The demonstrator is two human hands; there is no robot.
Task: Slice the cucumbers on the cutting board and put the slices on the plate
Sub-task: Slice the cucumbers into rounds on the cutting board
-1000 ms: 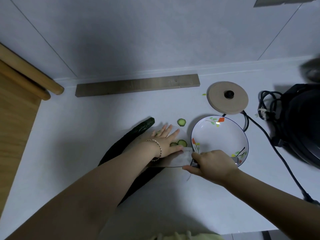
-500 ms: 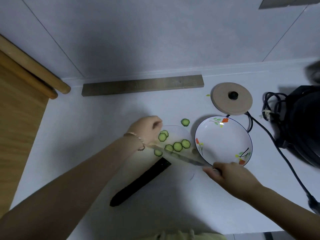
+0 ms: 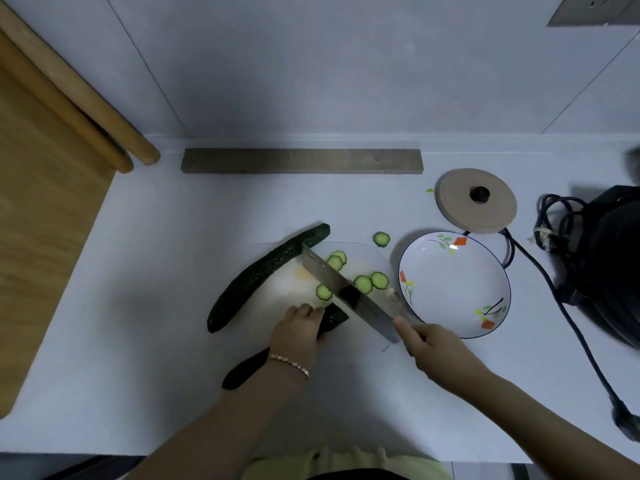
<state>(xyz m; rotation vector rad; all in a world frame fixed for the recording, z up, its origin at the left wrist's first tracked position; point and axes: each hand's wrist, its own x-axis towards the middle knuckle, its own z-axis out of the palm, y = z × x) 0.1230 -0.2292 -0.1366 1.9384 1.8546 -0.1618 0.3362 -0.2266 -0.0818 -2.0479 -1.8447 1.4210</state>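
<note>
The left hand [image 3: 298,329] grips the cut cucumber [image 3: 334,317] on the cutting board [image 3: 277,299], while the right hand [image 3: 429,344] clasps the knife [image 3: 346,292] whose blade lies across its cut end.

The left hand [image 3: 297,329] covers part of the near cucumber [image 3: 244,370]; the right hand [image 3: 433,344] hides the handle of the knife [image 3: 329,273].

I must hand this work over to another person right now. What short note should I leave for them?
Left hand grips the cut cucumber on the cutting board.
Right hand holds the knife, blade at its cut end.
Several slices lie on the board, a stray slice on the counter near the plate, which holds nothing.
The whole cucumber lies uncut at the board's edge.
Left: finish slicing both, move slices to plate.
</note>
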